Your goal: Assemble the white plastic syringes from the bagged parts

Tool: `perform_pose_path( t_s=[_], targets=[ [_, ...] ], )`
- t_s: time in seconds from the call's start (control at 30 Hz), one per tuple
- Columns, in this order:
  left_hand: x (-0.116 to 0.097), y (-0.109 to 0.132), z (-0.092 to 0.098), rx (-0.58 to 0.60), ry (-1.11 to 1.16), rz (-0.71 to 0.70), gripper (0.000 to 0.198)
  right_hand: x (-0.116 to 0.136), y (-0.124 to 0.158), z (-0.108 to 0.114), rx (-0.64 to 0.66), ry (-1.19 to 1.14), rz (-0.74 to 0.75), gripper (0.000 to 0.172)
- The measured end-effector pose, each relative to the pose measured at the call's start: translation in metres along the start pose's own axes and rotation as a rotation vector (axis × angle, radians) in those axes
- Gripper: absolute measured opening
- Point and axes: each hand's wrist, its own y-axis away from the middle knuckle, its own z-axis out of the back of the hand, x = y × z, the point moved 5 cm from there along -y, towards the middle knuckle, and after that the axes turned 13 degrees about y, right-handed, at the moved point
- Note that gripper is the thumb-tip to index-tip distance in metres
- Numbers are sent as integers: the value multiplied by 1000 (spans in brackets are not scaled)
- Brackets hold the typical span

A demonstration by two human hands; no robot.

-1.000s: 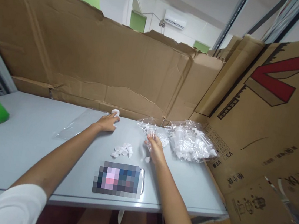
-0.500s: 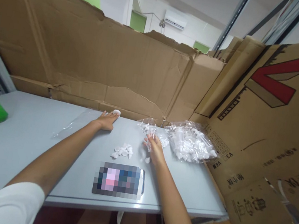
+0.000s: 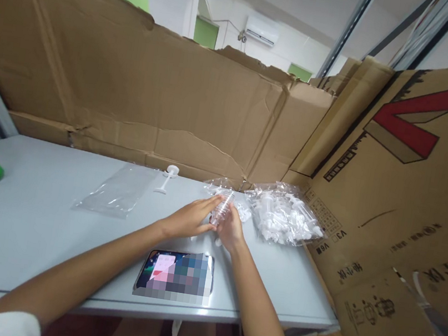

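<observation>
Leaving the white, disc-ended plastic plunger (image 3: 167, 180) on the pale-grey desk (image 3: 48, 243), your left hand (image 3: 200, 215) joins your right hand (image 3: 231, 228) grasping the clear plastic cylinder (image 3: 222, 210), likely steadying it.

Workshop, looks like: grey worktable (image 3: 28, 240), cardboard partitions (image 3: 169, 87), metal posts (image 3: 349, 32), bagged white plastic parts (image 3: 280, 213), 1 AC unit (image 3: 262, 30) beyond.

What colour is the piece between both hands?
The ridged piece is clear and colourless; the head view shows it.

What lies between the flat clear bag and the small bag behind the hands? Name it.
A white plunger-like piece sits there on the table, as the head view shows.
</observation>
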Motion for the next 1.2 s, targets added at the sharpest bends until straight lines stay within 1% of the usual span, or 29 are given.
perform_pose_path(
  t_s=[0.07, 0.13, 0.23, 0.3, 0.4, 0.47, 0.5, 0.57, 0.63, 0.7, 0.77, 0.97, 1.1, 1.2],
  targets=[
    [-2, 3, -8, -22, 48, 7, 68, 2, 2, -3, 61, 10, 9, 39],
    [-1, 6, -10, -29, 100, 33, 64, 1, 3, -4, 83, 73, 14, 41],
    [5, 11, -7, -30, 163, 71, 59, -5, 3, -3, 92, 228, -8, 51],
    [12, 12, -1, -47, 162, 92, 60, -8, 1, 2, 53, 371, -9, 54],
    [35, 12, 17, -134, 47, 156, 60, -4, -1, 12, -87, 555, 46, 55],
    [57, 10, 32, -209, -129, 234, 59, 1, -2, 17, -177, 595, 85, 54],
    [69, 9, 39, -226, -246, 279, 59, 3, -1, 19, -211, 597, 102, 53],
    [90, 5, 48, -205, -454, 339, 59, 8, -1, 22, -256, 587, 134, 50],
    [109, 0, 52, -150, -578, 372, 59, 10, 0, 23, -274, 567, 154, 46],
    [124, -5, 52, -84, -629, 428, 59, 11, 1, 23, -278, 551, 166, 43],
    [133, -8, 49, -39, -642, 482, 60, 12, 1, 24, -287, 546, 178, 41],
    [140, -12, 38, -15, -639, 548, 57, 18, 1, 28, -340, 633, 267, 42],
    [142, -9, 37, -60, -607, 595, 59, 20, 2, 31, -361, 653, 291, 42],
    [143, -7, 37, -91, -597, 565, 58, 20, 2, 32, -368, 640, 296, 42]
  ],
)
